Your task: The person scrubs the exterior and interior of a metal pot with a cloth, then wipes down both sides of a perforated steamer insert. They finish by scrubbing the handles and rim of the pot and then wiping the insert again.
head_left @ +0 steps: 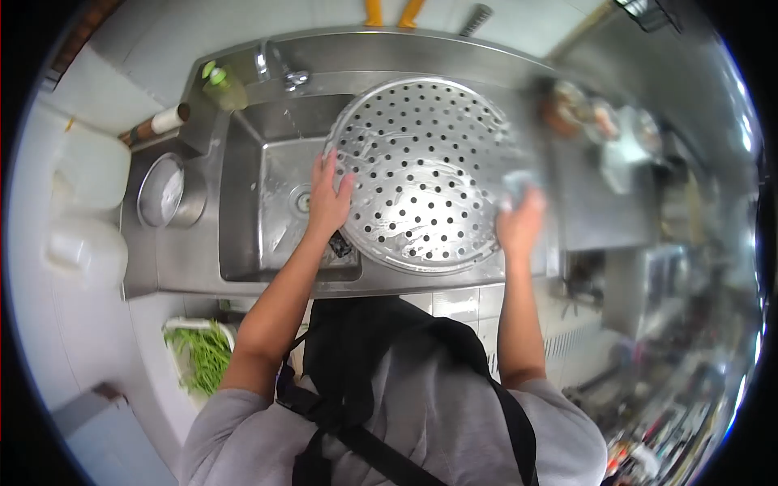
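Note:
A large round metal tray with many holes [421, 174] lies over the right part of the steel sink, with streaks of suds on it. My left hand [331, 198] grips its left rim, thumb on top and fingers along the edge. At the tray's right edge, my right hand [521, 220] is closed on a pale cloth or sponge [517, 182], blurred by motion. Beside the tray on the left is the sink basin [279, 174], its drain showing. The faucet [296, 78] stands behind the basin.
A green soap bottle [225, 89] stands at the back left, metal bowls [166, 194] at the left. Below them is a white basket of green vegetables [201, 356]. Several bowls of food [567, 105] are at the back right. White plastic jugs [85, 251] stand far left.

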Tool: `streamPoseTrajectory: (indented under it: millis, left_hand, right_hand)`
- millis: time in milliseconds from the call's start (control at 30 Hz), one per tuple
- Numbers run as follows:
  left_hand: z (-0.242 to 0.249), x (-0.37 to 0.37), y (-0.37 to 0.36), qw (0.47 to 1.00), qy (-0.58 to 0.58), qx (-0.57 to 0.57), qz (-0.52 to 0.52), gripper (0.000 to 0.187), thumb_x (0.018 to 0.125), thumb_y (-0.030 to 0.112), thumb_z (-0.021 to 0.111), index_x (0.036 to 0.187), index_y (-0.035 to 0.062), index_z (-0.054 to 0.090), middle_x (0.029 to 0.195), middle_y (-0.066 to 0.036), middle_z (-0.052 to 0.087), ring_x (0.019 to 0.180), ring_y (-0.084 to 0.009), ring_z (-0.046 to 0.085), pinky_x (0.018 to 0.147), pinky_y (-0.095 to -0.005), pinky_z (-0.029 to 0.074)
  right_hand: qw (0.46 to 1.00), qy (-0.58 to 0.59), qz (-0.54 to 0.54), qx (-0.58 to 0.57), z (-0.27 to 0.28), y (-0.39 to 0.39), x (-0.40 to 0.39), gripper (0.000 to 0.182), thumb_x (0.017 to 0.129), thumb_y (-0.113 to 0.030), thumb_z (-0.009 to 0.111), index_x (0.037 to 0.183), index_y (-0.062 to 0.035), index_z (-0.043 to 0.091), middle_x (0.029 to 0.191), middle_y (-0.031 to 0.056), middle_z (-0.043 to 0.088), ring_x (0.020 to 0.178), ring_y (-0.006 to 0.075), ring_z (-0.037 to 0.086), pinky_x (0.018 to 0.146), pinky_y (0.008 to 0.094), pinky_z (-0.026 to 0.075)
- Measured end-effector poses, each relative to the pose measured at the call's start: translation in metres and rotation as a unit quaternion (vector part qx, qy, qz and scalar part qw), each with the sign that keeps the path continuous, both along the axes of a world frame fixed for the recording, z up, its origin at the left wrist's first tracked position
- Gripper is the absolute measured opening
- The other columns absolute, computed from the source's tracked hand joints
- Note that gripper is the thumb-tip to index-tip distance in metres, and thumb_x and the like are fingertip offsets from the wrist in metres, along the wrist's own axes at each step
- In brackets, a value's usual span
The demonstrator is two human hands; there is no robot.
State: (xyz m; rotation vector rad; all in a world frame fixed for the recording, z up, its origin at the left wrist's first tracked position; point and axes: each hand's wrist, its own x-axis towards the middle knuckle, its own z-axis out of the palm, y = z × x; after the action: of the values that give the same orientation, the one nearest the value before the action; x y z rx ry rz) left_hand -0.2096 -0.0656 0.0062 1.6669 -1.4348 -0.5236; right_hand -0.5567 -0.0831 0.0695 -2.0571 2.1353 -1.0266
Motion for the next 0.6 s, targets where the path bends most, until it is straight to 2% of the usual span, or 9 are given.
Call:
streamPoseTrajectory:
  millis: [67,133,167,200,267,333,433,533,600]
  left_hand:
    - [0.015,-0.007,-0.001,0.999,0.03,0.028,-0.035,0.059,0.093,0.026,0.058,0.145,0.0065,0.039,0.151,-0.029,0.026,0.139,-0.0423,0.03,0.112,-0.0457,0.029]
    - [0.02,-0.013,-0.009,0.971,-0.241,0.011,-0.007,0.057,0.093,0.026,0.057,0.144,0.0049,0.041,0.152,-0.03,0.025,0.142,-0.0406,0.025,0.114,-0.0517,0.022]
    - [0.04,-0.022,-0.01,0.968,-0.245,0.003,-0.059,0.061,0.092,0.031,0.057,0.144,0.0045,0.04,0.154,-0.027,0.024,0.144,-0.0387,0.021,0.113,-0.0608,0.015]
    - [0.041,-0.035,-0.015,0.968,-0.237,-0.007,-0.077,0.061,0.092,0.031,0.057,0.144,0.0045,0.04,0.154,-0.027,0.024,0.144,-0.0387,0.021,0.113,-0.0608,0.015]
    - [0.045,-0.059,-0.02,0.932,-0.283,0.001,-0.226,0.066,0.091,0.039,0.056,0.146,0.0044,0.039,0.156,-0.023,0.023,0.145,-0.0381,0.019,0.112,-0.0653,0.011]
    - [0.048,-0.073,-0.023,0.921,-0.289,-0.014,-0.259,0.068,0.093,0.042,0.051,0.146,0.0023,0.036,0.157,-0.02,0.021,0.146,-0.0384,0.015,0.113,-0.0651,0.008]
    - [0.047,-0.08,-0.025,0.924,-0.278,-0.032,-0.262,0.069,0.093,0.041,0.049,0.146,0.0,0.035,0.157,-0.02,0.022,0.146,-0.0382,0.015,0.114,-0.064,0.006]
    - [0.051,-0.08,-0.025,0.925,-0.268,-0.027,-0.269,0.068,0.093,0.041,0.049,0.146,0.0002,0.036,0.157,-0.02,0.022,0.146,-0.0377,0.016,0.114,-0.063,0.007]
    - [0.051,-0.079,-0.025,0.925,-0.267,-0.035,-0.269,0.068,0.092,0.04,0.05,0.146,0.0004,0.037,0.156,-0.021,0.023,0.146,-0.0374,0.016,0.115,-0.0623,0.007]
  right_hand:
    - [0.998,0.014,-0.047,0.039,0.004,0.003,0.004,0.046,0.083,-0.014,0.066,0.126,-0.0061,0.051,0.125,0.0311,0.05,0.114,0.0452,0.048,0.098,0.0487,0.039]
    - [0.983,0.159,-0.085,-0.03,0.004,0.005,0.009,0.04,0.082,-0.012,0.066,0.119,-0.0041,0.054,0.12,0.0266,0.054,0.115,0.044,0.048,0.096,0.0492,0.04]
    - [0.983,0.152,-0.102,-0.03,0.017,0.009,0.015,0.032,0.082,-0.011,0.065,0.111,-0.0015,0.057,0.114,0.0251,0.056,0.108,0.0444,0.052,0.093,0.0501,0.042]
    - [0.979,0.161,-0.122,-0.032,0.027,0.015,0.019,0.032,0.082,-0.011,0.065,0.111,-0.0015,0.057,0.114,0.0251,0.056,0.108,0.0444,0.052,0.093,0.0501,0.042]
    - [0.995,0.025,-0.096,0.028,0.044,0.022,0.025,0.028,0.082,-0.01,0.065,0.107,-0.0003,0.057,0.106,0.0254,0.056,0.097,0.0459,0.056,0.088,0.0507,0.045]
    - [0.996,0.018,-0.089,-0.009,0.052,0.024,0.03,0.027,0.084,-0.014,0.063,0.107,-0.0005,0.056,0.101,0.0279,0.06,0.092,0.0484,0.058,0.085,0.0508,0.046]
    - [0.979,0.004,-0.196,0.052,0.045,0.005,0.017,0.027,0.088,-0.023,0.057,0.105,-0.0027,0.056,0.095,0.0304,0.065,0.096,0.0494,0.06,0.081,0.0525,0.046]
    - [0.949,0.006,-0.31,0.064,0.047,-0.003,0.009,0.023,0.088,-0.02,0.057,0.105,-0.0044,0.056,0.091,0.0299,0.065,0.092,0.0493,0.061,0.079,0.0529,0.047]
    - [0.963,-0.019,-0.269,0.022,0.049,-0.002,0.007,0.018,0.087,-0.014,0.056,0.103,-0.005,0.057,0.089,0.0288,0.066,0.087,0.0496,0.062,0.076,0.053,0.048]
